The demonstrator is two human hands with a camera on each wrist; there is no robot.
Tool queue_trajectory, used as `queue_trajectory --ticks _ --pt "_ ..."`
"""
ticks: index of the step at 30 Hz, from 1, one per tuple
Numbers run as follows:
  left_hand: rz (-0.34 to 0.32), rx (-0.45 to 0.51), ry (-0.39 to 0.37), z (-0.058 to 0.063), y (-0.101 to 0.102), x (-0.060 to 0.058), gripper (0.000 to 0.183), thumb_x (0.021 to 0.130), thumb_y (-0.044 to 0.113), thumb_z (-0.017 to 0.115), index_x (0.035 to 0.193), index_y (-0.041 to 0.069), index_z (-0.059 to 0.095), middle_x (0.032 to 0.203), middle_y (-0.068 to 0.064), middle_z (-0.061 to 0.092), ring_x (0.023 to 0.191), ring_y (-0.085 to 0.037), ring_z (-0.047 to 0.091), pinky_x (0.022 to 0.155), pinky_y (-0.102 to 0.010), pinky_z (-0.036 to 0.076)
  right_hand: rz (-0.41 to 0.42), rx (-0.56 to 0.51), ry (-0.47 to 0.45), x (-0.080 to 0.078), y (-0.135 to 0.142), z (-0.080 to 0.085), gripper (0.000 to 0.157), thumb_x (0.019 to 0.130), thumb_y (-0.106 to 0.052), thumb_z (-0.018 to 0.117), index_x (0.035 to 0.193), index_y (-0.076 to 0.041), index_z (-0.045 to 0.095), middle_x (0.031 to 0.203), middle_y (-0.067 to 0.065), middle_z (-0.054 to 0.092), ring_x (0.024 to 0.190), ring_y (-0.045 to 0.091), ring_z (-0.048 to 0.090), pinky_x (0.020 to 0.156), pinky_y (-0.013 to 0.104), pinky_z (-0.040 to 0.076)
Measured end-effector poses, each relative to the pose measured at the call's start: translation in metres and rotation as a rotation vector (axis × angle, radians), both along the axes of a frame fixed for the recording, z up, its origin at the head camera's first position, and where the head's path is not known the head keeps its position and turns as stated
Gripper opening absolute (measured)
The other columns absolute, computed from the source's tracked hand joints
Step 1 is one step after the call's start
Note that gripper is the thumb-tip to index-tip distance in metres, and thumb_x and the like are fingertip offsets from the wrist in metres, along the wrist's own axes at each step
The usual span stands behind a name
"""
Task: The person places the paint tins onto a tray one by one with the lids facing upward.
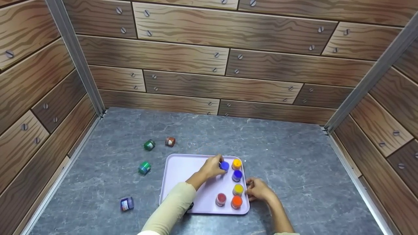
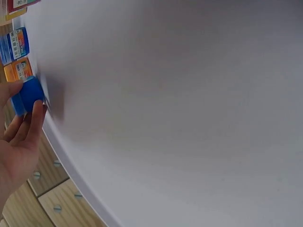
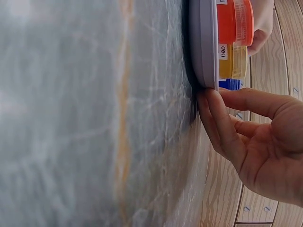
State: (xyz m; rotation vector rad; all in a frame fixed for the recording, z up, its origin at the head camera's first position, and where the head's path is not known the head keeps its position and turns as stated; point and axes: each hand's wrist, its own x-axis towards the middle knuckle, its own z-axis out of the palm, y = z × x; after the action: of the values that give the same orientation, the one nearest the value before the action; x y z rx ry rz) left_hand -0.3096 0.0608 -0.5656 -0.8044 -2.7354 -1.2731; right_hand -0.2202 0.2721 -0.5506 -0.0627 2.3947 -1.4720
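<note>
In the head view, a small blue-lidded plastic jar [image 1: 224, 166] is gripped by the left hand [image 1: 211, 167] near the far right corner of a pale lilac rectangular tray [image 1: 183, 168], just beside a jar with an orange-yellow lid [image 1: 236, 164]. Well apart, on the grey marbled surface [image 1: 303, 182], 2 green jars [image 1: 149, 145] [image 1: 144, 168], 1 brown jar [image 1: 170, 141] and 1 dark purple jar [image 1: 127, 204] are seen.

In the left wrist view, the blue-lidded jar is held between thumb and fingers; whether the tray is touched by it cannot be told.

In the right wrist view, the tray's rim is pinched by the right hand [image 3: 260, 142]. Placement of the jar appears to be in hand; next, a gentle release is called for, with the neighbouring jar left unbumped.
</note>
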Motion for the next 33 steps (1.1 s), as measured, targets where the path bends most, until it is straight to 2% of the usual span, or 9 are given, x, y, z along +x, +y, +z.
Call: queue_trajectory --ticks 9,13,18,22,26,30,33 --pt "-0.016 -0.012 -0.015 0.002 0.003 0.001 0.032 0.069 0.004 0.076 0.091 0.002 0.053 0.080 -0.009 0.061 0.074 -0.018 0.058 0.064 -0.023 0.047 0.003 -0.063 0.015 -0.004 0.006 -0.014 0.030 0.071 0.009 0.057 0.099 0.011 0.047 0.073 0.014 0.051 0.057 0.022 0.058 0.052 0.036 0.052" --pt "-0.016 -0.032 -0.026 0.002 0.003 0.001 0.033 0.069 0.007 0.077 0.094 0.001 0.055 0.082 -0.009 0.061 0.076 -0.019 0.059 0.066 -0.024 0.048 -0.034 -0.010 -0.008 0.002 0.000 -0.002 0.031 0.072 0.012 0.055 0.101 0.015 0.045 0.074 0.014 0.051 0.058 0.023 0.058 0.054 0.038 0.053" --pt "-0.016 -0.090 -0.028 0.009 -0.002 0.000 0.043 0.070 0.009 0.078 0.105 -0.003 0.058 0.095 -0.014 0.063 0.086 -0.025 0.059 0.076 -0.029 0.047 -0.049 0.012 -0.017 0.004 -0.003 0.002 0.030 0.073 0.013 0.054 0.101 0.015 0.045 0.074 0.013 0.051 0.058 0.020 0.057 0.055 0.036 0.053" --pt "-0.009 -0.080 0.011 0.021 -0.015 0.001 0.041 0.071 0.007 0.076 0.106 -0.006 0.059 0.100 -0.018 0.062 0.090 -0.029 0.060 0.079 -0.032 0.047 -0.045 0.002 -0.016 0.002 -0.001 -0.001 0.030 0.072 0.012 0.055 0.101 0.015 0.046 0.074 0.013 0.051 0.058 0.019 0.057 0.054 0.036 0.053" --pt "0.018 -0.040 0.089 0.041 -0.033 0.007 0.035 0.072 0.004 0.075 0.102 -0.006 0.061 0.098 -0.017 0.062 0.089 -0.029 0.060 0.078 -0.032 0.048 -0.035 0.007 -0.003 0.001 -0.001 -0.002 0.029 0.072 0.012 0.054 0.100 0.014 0.046 0.073 0.011 0.051 0.057 0.019 0.056 0.053 0.035 0.053" --pt "0.040 -0.009 0.156 0.061 -0.054 0.020 0.033 0.072 0.004 0.075 0.101 -0.004 0.061 0.098 -0.015 0.062 0.088 -0.029 0.060 0.078 -0.034 0.048 -0.034 0.021 0.007 0.001 -0.001 -0.002 0.029 0.071 0.011 0.054 0.099 0.014 0.047 0.072 0.011 0.051 0.056 0.018 0.056 0.052 0.034 0.052" --pt "0.046 0.026 0.192 0.074 -0.070 0.033 0.032 0.072 0.003 0.075 0.100 -0.004 0.061 0.097 -0.015 0.062 0.087 -0.029 0.060 0.077 -0.035 0.048 -0.024 0.020 0.011 0.000 -0.002 -0.001 0.029 0.071 0.011 0.054 0.099 0.014 0.046 0.071 0.011 0.051 0.055 0.019 0.056 0.052 0.034 0.052"
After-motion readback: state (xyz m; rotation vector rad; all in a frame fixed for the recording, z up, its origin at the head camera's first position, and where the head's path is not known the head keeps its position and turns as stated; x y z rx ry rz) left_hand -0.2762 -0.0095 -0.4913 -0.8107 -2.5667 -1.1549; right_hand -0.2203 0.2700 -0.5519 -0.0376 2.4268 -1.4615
